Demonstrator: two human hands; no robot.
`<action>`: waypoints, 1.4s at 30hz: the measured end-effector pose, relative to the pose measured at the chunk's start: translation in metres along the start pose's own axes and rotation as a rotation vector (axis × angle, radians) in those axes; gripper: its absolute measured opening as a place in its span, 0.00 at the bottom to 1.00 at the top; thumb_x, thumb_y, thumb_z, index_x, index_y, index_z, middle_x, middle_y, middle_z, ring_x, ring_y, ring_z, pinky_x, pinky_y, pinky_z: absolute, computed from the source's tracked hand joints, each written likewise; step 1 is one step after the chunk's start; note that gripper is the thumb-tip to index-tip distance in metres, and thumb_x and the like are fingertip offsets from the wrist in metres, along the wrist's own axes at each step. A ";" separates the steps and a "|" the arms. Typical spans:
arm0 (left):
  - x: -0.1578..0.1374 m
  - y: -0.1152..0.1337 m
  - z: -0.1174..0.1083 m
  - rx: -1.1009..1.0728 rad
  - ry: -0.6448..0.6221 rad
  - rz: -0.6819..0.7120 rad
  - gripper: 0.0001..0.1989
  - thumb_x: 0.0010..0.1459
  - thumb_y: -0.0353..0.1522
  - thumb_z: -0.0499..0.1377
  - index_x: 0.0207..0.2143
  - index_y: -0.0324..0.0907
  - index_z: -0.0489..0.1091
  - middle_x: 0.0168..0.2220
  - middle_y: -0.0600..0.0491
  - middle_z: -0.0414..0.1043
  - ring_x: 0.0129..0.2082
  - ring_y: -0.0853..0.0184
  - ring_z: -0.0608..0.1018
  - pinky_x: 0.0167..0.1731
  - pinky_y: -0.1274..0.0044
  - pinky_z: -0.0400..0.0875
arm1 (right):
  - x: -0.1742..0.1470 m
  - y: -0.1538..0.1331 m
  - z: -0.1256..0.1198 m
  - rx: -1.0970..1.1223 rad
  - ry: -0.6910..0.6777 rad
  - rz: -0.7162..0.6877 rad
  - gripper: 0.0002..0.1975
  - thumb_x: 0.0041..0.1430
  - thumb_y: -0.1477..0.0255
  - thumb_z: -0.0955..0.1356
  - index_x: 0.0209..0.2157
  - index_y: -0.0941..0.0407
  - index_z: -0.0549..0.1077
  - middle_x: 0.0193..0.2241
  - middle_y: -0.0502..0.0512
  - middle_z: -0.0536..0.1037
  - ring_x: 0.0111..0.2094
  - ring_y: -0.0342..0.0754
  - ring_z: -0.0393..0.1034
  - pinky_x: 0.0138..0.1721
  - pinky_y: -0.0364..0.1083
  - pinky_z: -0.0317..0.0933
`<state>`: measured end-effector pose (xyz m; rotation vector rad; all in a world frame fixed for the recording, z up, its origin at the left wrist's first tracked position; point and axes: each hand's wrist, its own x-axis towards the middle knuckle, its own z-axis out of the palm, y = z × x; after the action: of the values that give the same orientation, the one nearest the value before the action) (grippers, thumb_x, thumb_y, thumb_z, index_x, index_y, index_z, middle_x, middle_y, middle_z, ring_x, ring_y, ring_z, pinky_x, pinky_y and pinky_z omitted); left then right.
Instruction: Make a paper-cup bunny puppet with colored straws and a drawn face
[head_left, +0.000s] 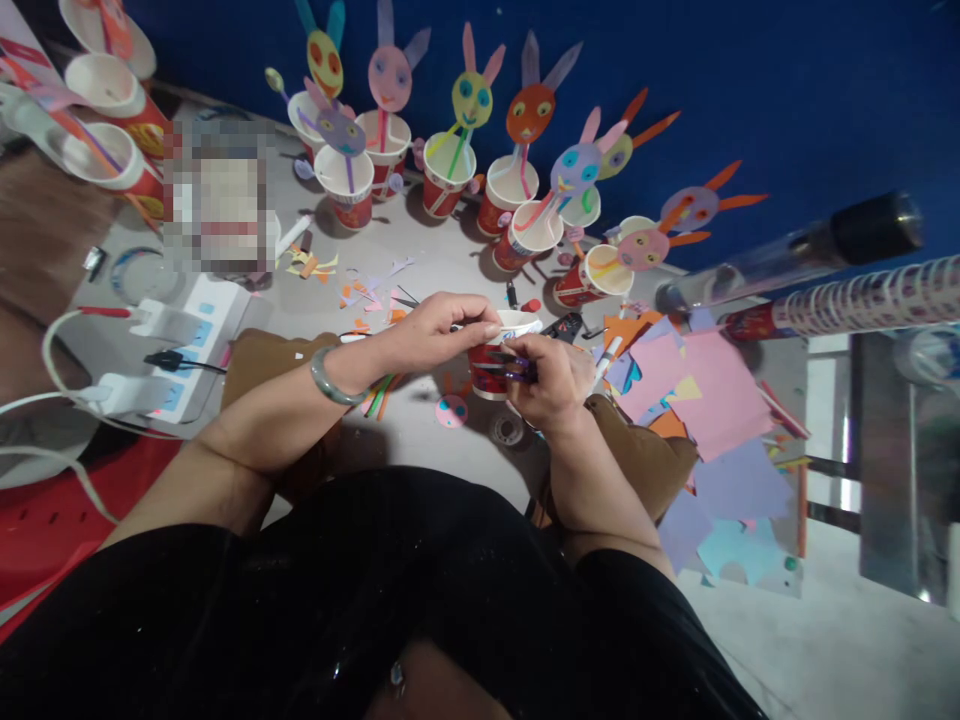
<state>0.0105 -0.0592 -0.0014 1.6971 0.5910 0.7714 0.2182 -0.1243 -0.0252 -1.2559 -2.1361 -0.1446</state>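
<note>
My right hand (551,380) is closed around scissors (517,372) with dark purple handles, their blades pointing left in front of a red paper cup (489,385). The cup stands upright on the table, its white rim partly hidden by my hands. My left hand (454,330) is over the cup's left side, thumb and fingers pinched together; what is between them is too small to make out. Just below the cup lies a pink paper disc (451,412) with blue eyes. A roll of tape (508,430) is to its right.
Several red cups with paper rabbit heads, one with an orange head (530,114), line the back by a blue wall. Coloured paper sheets (712,390) spread at right, near a long stack of cups (862,305). A power strip (206,340) with cables lies left.
</note>
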 end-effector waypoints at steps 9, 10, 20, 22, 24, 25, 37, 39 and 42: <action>0.001 -0.001 -0.004 -0.010 -0.001 -0.030 0.27 0.63 0.55 0.57 0.31 0.39 0.72 0.27 0.55 0.69 0.28 0.72 0.68 0.30 0.78 0.64 | 0.004 -0.002 -0.003 0.021 0.022 -0.009 0.10 0.65 0.67 0.63 0.38 0.52 0.76 0.25 0.54 0.80 0.25 0.47 0.72 0.28 0.46 0.64; 0.002 -0.001 -0.004 -0.018 0.011 -0.036 0.27 0.62 0.55 0.57 0.31 0.39 0.72 0.27 0.55 0.68 0.28 0.72 0.68 0.29 0.78 0.64 | 0.003 -0.002 -0.003 0.041 0.034 0.012 0.10 0.64 0.66 0.63 0.39 0.52 0.76 0.26 0.54 0.80 0.25 0.48 0.73 0.29 0.47 0.64; 0.003 0.000 -0.016 -0.076 0.147 -0.086 0.20 0.60 0.48 0.63 0.28 0.39 0.71 0.25 0.56 0.67 0.27 0.72 0.67 0.28 0.79 0.64 | 0.013 0.010 -0.019 0.238 0.015 0.255 0.21 0.60 0.48 0.71 0.32 0.52 0.72 0.19 0.44 0.68 0.18 0.40 0.57 0.23 0.43 0.54; 0.003 0.001 -0.016 -0.072 0.158 -0.081 0.19 0.60 0.46 0.63 0.28 0.40 0.71 0.24 0.56 0.65 0.26 0.73 0.66 0.27 0.79 0.63 | 0.015 0.013 -0.022 0.236 -0.072 0.272 0.25 0.60 0.44 0.69 0.31 0.53 0.71 0.19 0.45 0.68 0.19 0.41 0.57 0.23 0.43 0.53; 0.003 0.001 -0.016 -0.065 0.165 -0.076 0.17 0.60 0.44 0.63 0.27 0.40 0.70 0.24 0.57 0.64 0.26 0.73 0.65 0.26 0.79 0.62 | 0.017 0.013 -0.024 0.202 -0.135 0.262 0.26 0.62 0.43 0.66 0.29 0.53 0.71 0.19 0.45 0.67 0.19 0.41 0.57 0.24 0.43 0.52; 0.003 0.001 -0.015 -0.062 0.168 -0.074 0.17 0.60 0.44 0.62 0.27 0.40 0.70 0.24 0.57 0.64 0.26 0.73 0.65 0.26 0.79 0.62 | 0.018 0.013 -0.025 0.172 -0.157 0.251 0.27 0.64 0.43 0.65 0.28 0.53 0.70 0.19 0.46 0.66 0.20 0.41 0.57 0.24 0.44 0.51; 0.004 0.000 -0.016 0.002 0.081 -0.077 0.16 0.61 0.42 0.59 0.28 0.40 0.68 0.24 0.58 0.62 0.26 0.73 0.63 0.28 0.78 0.61 | 0.016 0.003 -0.026 -0.099 -0.257 0.147 0.28 0.70 0.47 0.60 0.28 0.55 0.73 0.20 0.50 0.72 0.21 0.42 0.61 0.25 0.45 0.45; 0.004 -0.001 -0.016 0.013 0.071 -0.076 0.15 0.61 0.41 0.59 0.28 0.40 0.69 0.25 0.57 0.62 0.26 0.73 0.63 0.29 0.78 0.61 | 0.016 0.003 -0.025 -0.114 -0.261 0.137 0.28 0.70 0.47 0.60 0.29 0.55 0.73 0.20 0.50 0.72 0.21 0.42 0.61 0.25 0.45 0.45; 0.003 -0.003 -0.015 0.012 0.077 -0.060 0.14 0.62 0.40 0.58 0.28 0.40 0.69 0.25 0.57 0.63 0.26 0.72 0.63 0.29 0.78 0.61 | 0.015 0.004 -0.025 -0.115 -0.249 0.126 0.27 0.70 0.49 0.61 0.30 0.55 0.74 0.21 0.51 0.73 0.22 0.42 0.62 0.26 0.45 0.45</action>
<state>0.0013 -0.0464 -0.0009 1.6588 0.6984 0.7945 0.2278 -0.1208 0.0024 -1.5399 -2.2755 -0.0601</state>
